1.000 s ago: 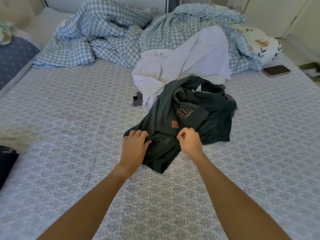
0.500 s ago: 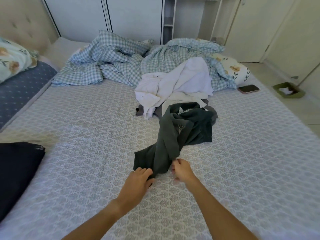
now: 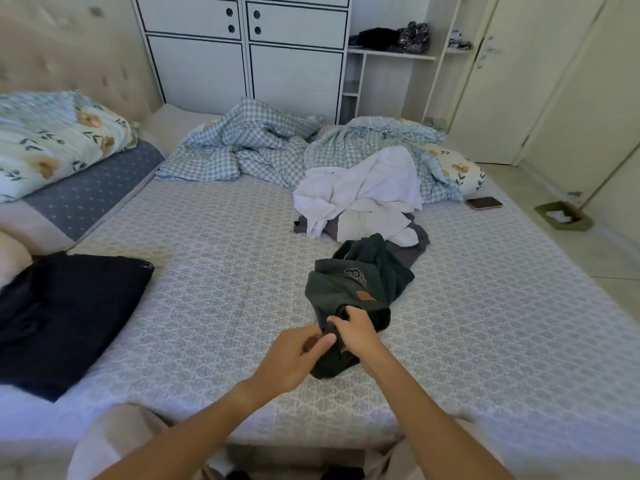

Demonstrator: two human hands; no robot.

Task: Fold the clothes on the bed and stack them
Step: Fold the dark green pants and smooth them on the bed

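The crumpled dark green cotton garment with a small tan patch [image 3: 353, 289] lies bunched on the patterned grey bedspread [image 3: 207, 271], just on the near side of the heap of white clothes [image 3: 360, 192]. The right hand [image 3: 356, 336] is closed on its near end. The left hand [image 3: 294, 358], fingers loosely curled, touches that same end from the left; whether it grips is unclear. The garment's long axis runs away from both hands towards the heap.

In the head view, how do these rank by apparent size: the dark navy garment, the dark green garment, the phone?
Largest to smallest, as they appear:
1. dark navy garment, though nearness to the camera enlarges it
2. dark green garment
3. phone
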